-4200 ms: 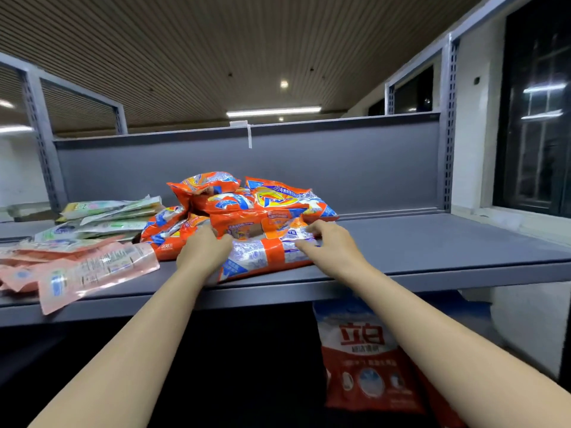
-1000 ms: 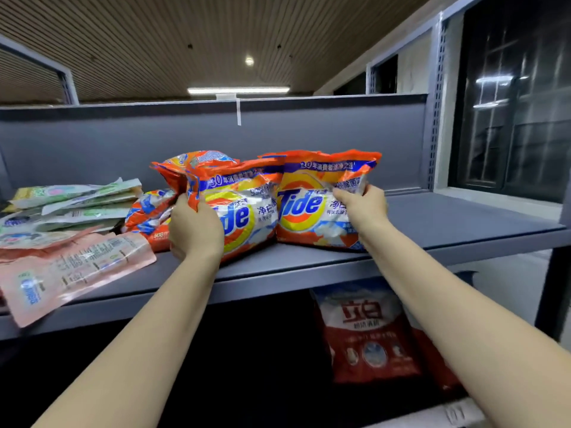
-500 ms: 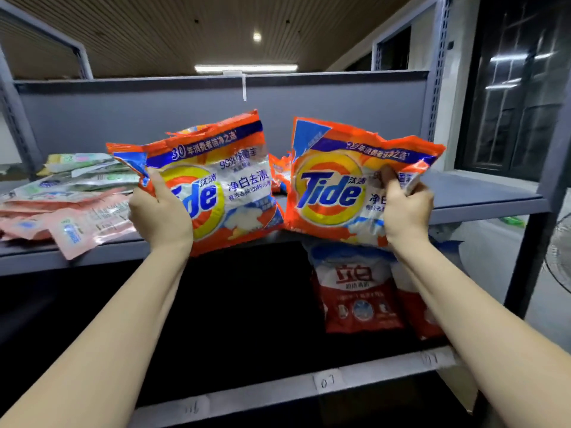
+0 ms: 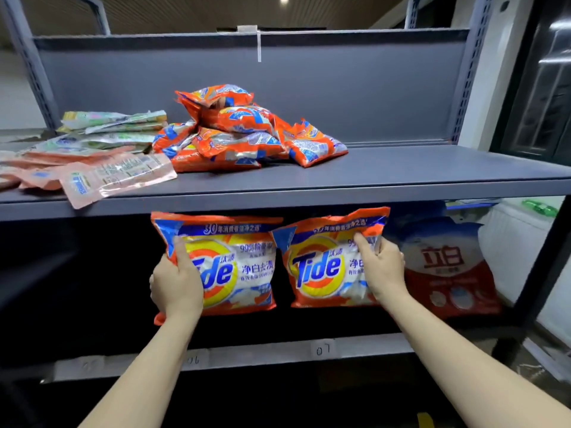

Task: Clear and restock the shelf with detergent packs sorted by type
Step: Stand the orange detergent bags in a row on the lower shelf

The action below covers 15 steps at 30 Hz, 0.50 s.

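My left hand (image 4: 176, 285) grips an orange Tide pack (image 4: 234, 267) by its left edge. My right hand (image 4: 383, 267) grips a second orange Tide pack (image 4: 321, 267) by its right side. Both packs stand upright, side by side, in the opening of the lower shelf (image 4: 278, 353). On the upper shelf (image 4: 401, 171) lies a heap of several more orange Tide packs (image 4: 241, 134). Left of the heap lie flat pink refill pouches (image 4: 102, 177) and green-white pouches (image 4: 111, 125).
A red and white detergent bag (image 4: 448, 270) stands on the lower shelf just right of my right hand. The lower shelf edge carries labels, one reading 07 (image 4: 321, 350). A dark upright post (image 4: 537, 273) stands at the right.
Both hands have lowered the two Tide packs from in front of the upper shelf down to the lower shelf opening. The view has tilted downward.
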{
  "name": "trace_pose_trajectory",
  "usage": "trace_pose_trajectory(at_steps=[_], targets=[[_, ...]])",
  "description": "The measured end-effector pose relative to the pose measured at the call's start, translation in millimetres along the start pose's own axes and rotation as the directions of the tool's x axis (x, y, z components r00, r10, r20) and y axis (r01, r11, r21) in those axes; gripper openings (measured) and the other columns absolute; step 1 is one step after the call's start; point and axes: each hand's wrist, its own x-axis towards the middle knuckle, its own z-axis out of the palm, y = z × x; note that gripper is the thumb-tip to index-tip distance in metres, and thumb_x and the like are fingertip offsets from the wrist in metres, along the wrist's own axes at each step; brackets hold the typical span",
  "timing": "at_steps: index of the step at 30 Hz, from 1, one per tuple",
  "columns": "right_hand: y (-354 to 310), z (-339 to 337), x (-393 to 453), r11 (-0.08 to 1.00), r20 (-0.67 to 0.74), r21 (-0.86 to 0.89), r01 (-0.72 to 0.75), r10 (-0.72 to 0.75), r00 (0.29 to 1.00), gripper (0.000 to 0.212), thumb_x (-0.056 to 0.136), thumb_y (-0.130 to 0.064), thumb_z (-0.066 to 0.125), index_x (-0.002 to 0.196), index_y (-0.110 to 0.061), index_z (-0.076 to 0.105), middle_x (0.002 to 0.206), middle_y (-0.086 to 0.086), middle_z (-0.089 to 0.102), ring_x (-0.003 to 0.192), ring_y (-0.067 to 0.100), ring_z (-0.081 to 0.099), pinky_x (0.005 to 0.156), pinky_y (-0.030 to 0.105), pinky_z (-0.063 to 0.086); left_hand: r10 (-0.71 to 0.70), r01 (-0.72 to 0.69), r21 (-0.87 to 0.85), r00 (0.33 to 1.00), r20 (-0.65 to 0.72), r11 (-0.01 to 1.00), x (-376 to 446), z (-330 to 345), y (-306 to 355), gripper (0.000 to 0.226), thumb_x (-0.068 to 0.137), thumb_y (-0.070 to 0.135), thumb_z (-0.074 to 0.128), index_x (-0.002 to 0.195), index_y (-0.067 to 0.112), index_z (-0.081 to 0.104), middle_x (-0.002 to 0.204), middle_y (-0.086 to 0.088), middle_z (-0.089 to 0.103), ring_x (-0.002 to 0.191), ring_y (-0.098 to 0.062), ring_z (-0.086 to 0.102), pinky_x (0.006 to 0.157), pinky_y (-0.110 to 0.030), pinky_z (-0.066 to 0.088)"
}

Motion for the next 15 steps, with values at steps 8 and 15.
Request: trace_pose_trajectory(at_steps=[8, 15], targets=[[40, 64, 6, 0.948, 0.177, -0.169, -0.268, 0.297, 0.938, 0.027, 0.096, -0.023, 0.047, 0.109, -0.003, 0.060, 0.115, 0.021, 0.061, 0.108, 0.037, 0.056, 0.077, 0.032, 0.039, -0.136, 0.124, 0.195, 0.990, 0.046, 0.973, 6, 48, -67, 0.039, 0.099, 0.027, 0.041, 0.090, -0.006, 0.058, 0.093, -0.031, 0.062, 0.088, -0.046, 0.057, 0.077, -0.043, 0.041], [57, 152, 39, 0.961, 0.176, 0.180, -0.209, 0.178, 0.968, 0.021, 0.098, -0.038, 0.048, 0.095, -0.024, 0.062, 0.084, -0.004, 0.066, 0.083, 0.020, 0.061, 0.076, 0.032, 0.044, -0.154, 0.132, 0.181, 0.982, 0.112, 0.974, 59, 109, -120, 0.059, 0.099, 0.048, 0.029, 0.122, 0.003, 0.059, 0.118, -0.030, 0.059, 0.115, -0.043, 0.052, 0.101, -0.047, 0.032]])
